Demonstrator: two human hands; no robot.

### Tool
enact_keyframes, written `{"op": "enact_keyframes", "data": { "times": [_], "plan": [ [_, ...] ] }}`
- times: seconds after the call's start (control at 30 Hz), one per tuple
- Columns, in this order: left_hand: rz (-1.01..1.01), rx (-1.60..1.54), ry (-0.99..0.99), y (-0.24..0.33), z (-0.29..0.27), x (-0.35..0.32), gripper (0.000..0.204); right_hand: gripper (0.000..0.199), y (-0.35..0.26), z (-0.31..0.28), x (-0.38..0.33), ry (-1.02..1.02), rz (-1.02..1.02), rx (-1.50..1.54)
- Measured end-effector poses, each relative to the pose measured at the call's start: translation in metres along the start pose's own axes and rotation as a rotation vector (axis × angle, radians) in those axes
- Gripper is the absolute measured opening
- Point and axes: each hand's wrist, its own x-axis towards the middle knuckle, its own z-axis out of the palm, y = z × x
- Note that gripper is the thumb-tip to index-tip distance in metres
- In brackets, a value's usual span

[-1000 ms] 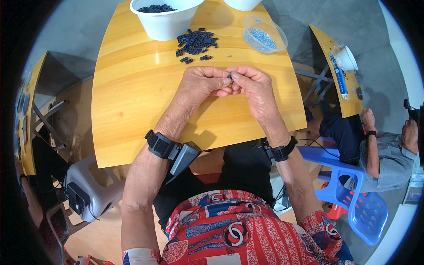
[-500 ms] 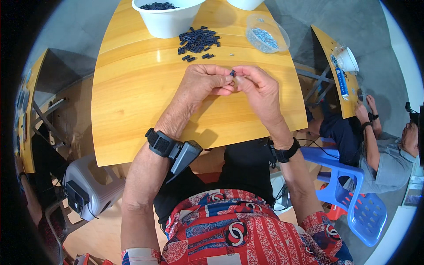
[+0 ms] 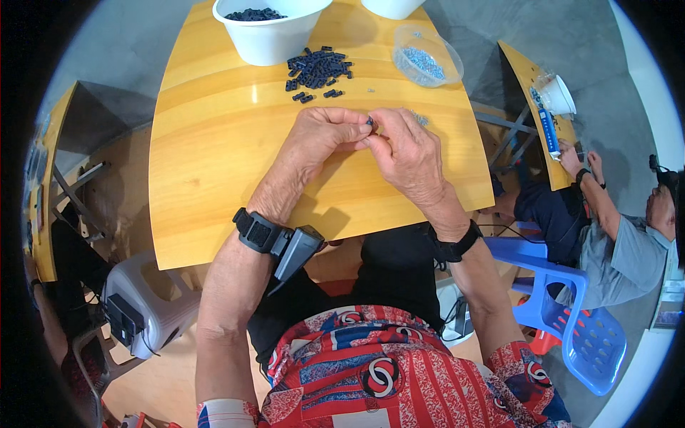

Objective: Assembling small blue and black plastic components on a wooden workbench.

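Note:
My left hand [image 3: 320, 137] pinches a small black plastic piece [image 3: 369, 122] between thumb and fingertips above the table. Against it, my right hand [image 3: 410, 148] has thumb and fingers closed together; anything inside them is hidden or too small to name. Beyond both hands lies a pile of similar black plastic pieces [image 3: 320, 68], with a few loose ones at its near edge. Small silver metal parts [image 3: 419, 118] lie on the tabletop just past my right hand's knuckles.
On the wooden table [image 3: 214, 178], a white tub [image 3: 267, 39] of black pieces stands at the back. A clear plastic bowl [image 3: 453, 70] with small silver parts sits back right. A co-worker [image 3: 617, 242] is at another table on the right, near a blue chair [image 3: 585, 349].
My right hand has turned, its back now more upward, with its fingers curled in toward the black piece. Silver parts beyond it have come into view. My left hand has barely moved.

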Motion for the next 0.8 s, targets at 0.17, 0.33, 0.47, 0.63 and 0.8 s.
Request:
{"op": "enact_keyframes", "data": {
  "times": [0.17, 0.33, 0.47, 0.63, 0.8],
  "plan": [
    [-0.055, -0.052, -0.029, 0.0002, 0.0000, -0.0007, 0.017, 0.021, 0.0054, 0.0014, -0.0023, 0.018, 0.047, 0.010],
    [-0.072, 0.025, -0.075, 0.0012, 0.0012, -0.0013, 0.017, 0.023, 0.0075, 0.0038, -0.0046, 0.038, 0.015, 0.020],
    [-0.039, 0.064, -0.059, 0.0008, 0.0009, -0.0017, 0.016, 0.023, 0.0050, 0.0039, -0.0043, 0.017, 0.031, 0.032],
    [-0.026, 0.113, -0.037, 0.0012, 0.0028, -0.0022, 0.015, 0.023, 0.0038, 0.0026, -0.0032, -0.016, 0.043, 0.026],
    [-0.016, 0.159, -0.016, 0.0001, 0.0044, -0.0017, 0.015, 0.025, 0.0056, 0.0029, -0.0040, -0.034, 0.091, 0.048]
  ]
}}
